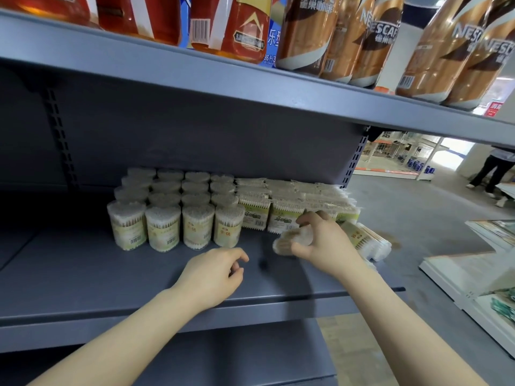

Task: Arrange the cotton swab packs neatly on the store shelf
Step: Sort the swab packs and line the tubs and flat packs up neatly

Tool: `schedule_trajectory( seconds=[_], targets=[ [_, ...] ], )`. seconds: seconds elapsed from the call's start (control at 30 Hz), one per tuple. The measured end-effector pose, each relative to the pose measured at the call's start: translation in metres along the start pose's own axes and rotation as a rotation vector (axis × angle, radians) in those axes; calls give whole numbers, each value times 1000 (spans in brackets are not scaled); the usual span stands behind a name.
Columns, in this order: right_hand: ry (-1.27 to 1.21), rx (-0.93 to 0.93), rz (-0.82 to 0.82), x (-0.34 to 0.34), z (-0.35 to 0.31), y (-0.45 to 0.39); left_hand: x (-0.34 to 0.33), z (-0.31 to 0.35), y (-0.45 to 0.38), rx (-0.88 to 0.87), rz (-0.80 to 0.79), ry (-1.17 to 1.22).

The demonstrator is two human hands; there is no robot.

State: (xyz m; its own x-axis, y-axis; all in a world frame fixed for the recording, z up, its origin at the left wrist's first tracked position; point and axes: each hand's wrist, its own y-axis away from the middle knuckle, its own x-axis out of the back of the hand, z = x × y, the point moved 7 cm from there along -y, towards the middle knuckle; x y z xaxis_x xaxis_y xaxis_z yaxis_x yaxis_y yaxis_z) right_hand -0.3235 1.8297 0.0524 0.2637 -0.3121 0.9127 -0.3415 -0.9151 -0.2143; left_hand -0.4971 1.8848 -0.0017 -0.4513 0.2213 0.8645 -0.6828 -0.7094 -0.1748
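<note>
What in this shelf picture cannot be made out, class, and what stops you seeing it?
Head view:
- Pack held by the right hand: motion-blurred, label unreadable.
- Flat packs behind that hand: partly covered.
- Left hand: curled fingers hide its palm.
- Bottles above: tops cut off by the frame edge.

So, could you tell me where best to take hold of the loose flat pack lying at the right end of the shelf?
Probably by its two long edges near the middle, coming from above and the front. The loose flat pack lies tilted on its side by the shelf end, its face exposed; the right hand, already gripping a round pack, blocks its left end.
</note>
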Motion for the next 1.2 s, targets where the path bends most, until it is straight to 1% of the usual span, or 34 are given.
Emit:
schedule_trajectory(
  seconds=[0.13,0.3,0.53,0.8,0.93,1.2],
  targets=[
    [-59,34,50,6,-12,-5,8,-2,0,8,50,-10],
    [-102,69,71,9,-30,-10,16,-4,3,-16,93,-36],
    [-124,88,46,3,-62,-19,30,-4,15,-47,172,-44],
    [-140,118,-9,-15,-104,-30,48,-23,22,86,234,-77],
    [-114,124,-34,-22,-120,-33,56,-31,29,125,247,-87],
    [-66,45,-119,-37,-133,-45,64,-42,40,166,295,-106]
  ],
)
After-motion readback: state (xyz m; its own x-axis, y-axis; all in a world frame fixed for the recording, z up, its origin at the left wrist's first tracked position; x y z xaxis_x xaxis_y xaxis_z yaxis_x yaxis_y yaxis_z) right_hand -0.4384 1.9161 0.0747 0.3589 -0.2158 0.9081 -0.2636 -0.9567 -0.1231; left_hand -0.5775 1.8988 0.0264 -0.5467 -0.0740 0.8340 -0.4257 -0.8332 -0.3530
